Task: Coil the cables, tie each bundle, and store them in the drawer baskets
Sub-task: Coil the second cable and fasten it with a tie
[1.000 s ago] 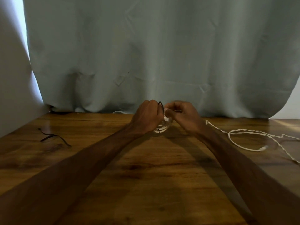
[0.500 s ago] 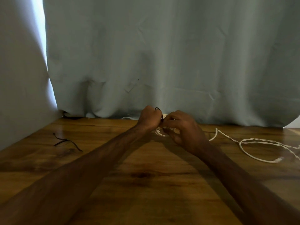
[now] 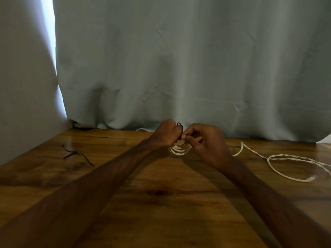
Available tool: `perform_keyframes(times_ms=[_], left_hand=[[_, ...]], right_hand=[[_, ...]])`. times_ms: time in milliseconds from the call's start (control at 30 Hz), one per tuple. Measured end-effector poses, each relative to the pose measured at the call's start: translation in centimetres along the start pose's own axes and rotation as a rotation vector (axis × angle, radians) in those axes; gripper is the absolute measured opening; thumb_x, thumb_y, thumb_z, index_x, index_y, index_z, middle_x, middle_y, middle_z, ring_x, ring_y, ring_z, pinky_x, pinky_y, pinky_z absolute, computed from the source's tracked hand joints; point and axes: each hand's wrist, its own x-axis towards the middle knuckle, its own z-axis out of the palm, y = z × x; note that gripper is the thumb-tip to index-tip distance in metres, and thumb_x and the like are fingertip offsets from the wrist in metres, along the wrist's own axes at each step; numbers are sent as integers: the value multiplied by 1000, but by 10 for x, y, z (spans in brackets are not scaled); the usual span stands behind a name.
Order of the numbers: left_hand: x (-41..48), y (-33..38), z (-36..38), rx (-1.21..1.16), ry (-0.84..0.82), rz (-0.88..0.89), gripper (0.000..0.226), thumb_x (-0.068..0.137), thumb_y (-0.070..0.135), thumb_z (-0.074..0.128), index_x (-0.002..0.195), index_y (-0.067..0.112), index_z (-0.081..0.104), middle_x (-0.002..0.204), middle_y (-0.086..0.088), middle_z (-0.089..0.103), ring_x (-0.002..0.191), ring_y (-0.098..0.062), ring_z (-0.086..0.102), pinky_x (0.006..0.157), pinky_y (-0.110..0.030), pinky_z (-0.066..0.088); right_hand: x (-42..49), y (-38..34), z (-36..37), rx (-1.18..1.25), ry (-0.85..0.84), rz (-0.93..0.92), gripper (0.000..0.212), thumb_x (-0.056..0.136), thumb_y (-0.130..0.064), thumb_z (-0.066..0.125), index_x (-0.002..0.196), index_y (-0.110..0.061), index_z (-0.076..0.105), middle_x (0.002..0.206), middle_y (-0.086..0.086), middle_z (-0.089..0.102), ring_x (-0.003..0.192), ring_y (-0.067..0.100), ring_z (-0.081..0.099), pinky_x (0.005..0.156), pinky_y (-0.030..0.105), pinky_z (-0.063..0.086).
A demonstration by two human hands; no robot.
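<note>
Pinching the black tie (image 3: 180, 125) with my left hand (image 3: 165, 135), right hand (image 3: 206, 140) gripping the white coil (image 3: 179, 150) just below it.

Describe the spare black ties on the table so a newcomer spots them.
On the wooden table, look left of the left hand. The spare black ties lie there loose, thin dark crossed strips. The coiled cable held at centre and the loose cable on the right are white.
</note>
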Motion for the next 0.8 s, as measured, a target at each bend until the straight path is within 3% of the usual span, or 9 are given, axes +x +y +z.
perform_keyframes(times_ms=[167,233,367,533,633,800], left_hand=[[1,-4,1,45,-6,-13,42,103,13,43,64,3,54,60,-10,49,52,-18,47,50,-32,35],[-1,-4,2,110,-47,18,42,105,12,40,67,-1,52,65,-12,45,58,-20,42,56,-36,32],[-4,-2,0,198,-49,9,41,109,15,33,69,8,41,71,-4,37,66,-17,36,66,-36,29],[-2,-3,-4,108,6,-76,45,105,15,39,60,14,42,61,-1,44,52,-10,41,48,-23,32],[-4,-3,-3,59,-36,-108,47,105,13,37,59,11,41,63,-6,42,55,-14,39,53,-30,31],[-6,1,-4,132,-33,-110,46,107,16,37,61,17,37,63,0,39,56,-10,35,53,-32,30]], right_hand=[[1,-4,0,105,-30,81,3,86,-12,81,87,-14,79,82,-10,77,77,0,72,69,9,52],[0,-5,-1,121,-66,86,3,85,-10,81,87,-12,80,83,-9,77,77,0,73,71,11,54],[0,-4,0,181,-54,126,3,85,-9,81,88,-10,80,83,-7,78,77,4,74,74,17,59],[1,-6,-1,468,-57,272,9,87,0,76,95,4,76,85,10,79,75,26,77,70,31,64],[1,-6,-2,524,-100,309,10,87,3,75,96,6,75,86,11,79,72,23,77,66,26,62],[0,-4,2,489,-142,278,5,88,1,74,92,2,75,88,14,79,76,25,77,71,35,64]])
